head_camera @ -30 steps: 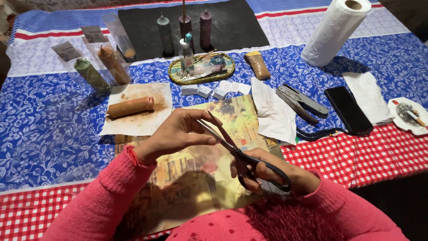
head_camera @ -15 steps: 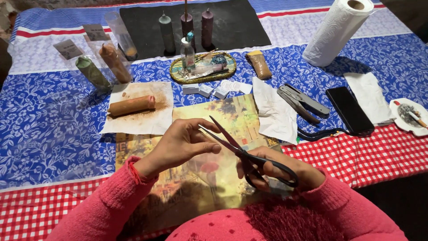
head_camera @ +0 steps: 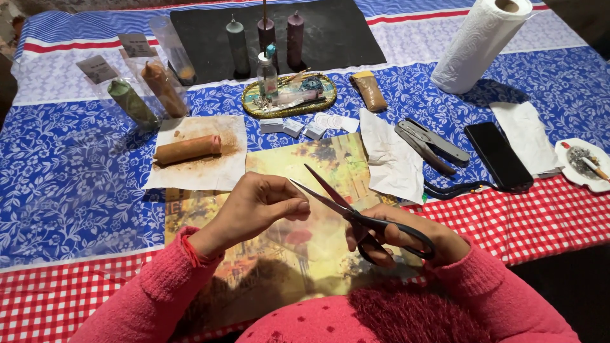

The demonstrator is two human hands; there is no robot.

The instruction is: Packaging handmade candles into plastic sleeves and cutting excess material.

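My right hand (head_camera: pixel 406 238) grips the black handles of a pair of scissors (head_camera: pixel 337 198), blades parted and pointing up and left. My left hand (head_camera: pixel 257 208) hovers just left of the blades, thumb and fingers pinched together beside the lower blade; anything between them is too small to see. Both hands are above a yellowish painted picture print (head_camera: pixel 333 159) lying on the patterned tablecloth. Pink sweater sleeves cover both arms.
A brown candle (head_camera: pixel 187 149) lies on stained paper. Behind it are wrapped candles (head_camera: pixel 133 101), an oval tray (head_camera: pixel 289 95) and three dark candles on a black mat (head_camera: pixel 337 38). To the right: crumpled tissue (head_camera: pixel 391 162), multi-tool (head_camera: pixel 432 146), phone (head_camera: pixel 499 155), paper towel roll (head_camera: pixel 483 41), ashtray (head_camera: pixel 581 162).
The scissor blades have opened wider and my right hand has drifted right and slightly down. My left hand has sunk a little and stayed pinched by the blades.
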